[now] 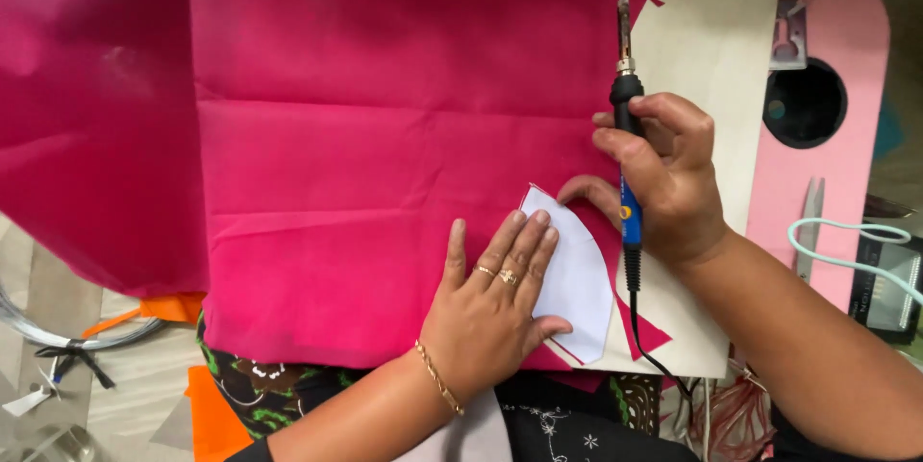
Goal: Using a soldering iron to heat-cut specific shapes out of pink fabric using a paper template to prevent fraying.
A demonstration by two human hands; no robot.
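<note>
Two hands work over the pink fabric (pixel 385 135), the big sheet that covers most of the surface. Left hand (pixel 490 303) lies flat, fingers pressed close together with the thumb out to the side, pinning a white paper template (pixel 577 279) onto the fabric's lower right corner. Right hand (pixel 673 183) sits just right of the template, fingers curled tight around the black grip of a hot cutting tool (pixel 625 87), its metal tip pointing up and away, clear of the cloth. By the look of it the fabric is light, thin and soft, creased along fold lines, so it would likely slide and bunch unless held flat close to the template edge. The paper looks stiffer but flimsy, best held by broad palm pressure. The tool should only be taken by its grip, as the tip may be hot. Beneath the fabric's right edge a beige board (pixel 711 49) shows bare, giving open room there. Further right of the fabric a pink table (pixel 846 29) with a round hole carries scissors (pixel 812 222). Orange scraps (pixel 212 419) lie below the fabric's near left edge.
</note>
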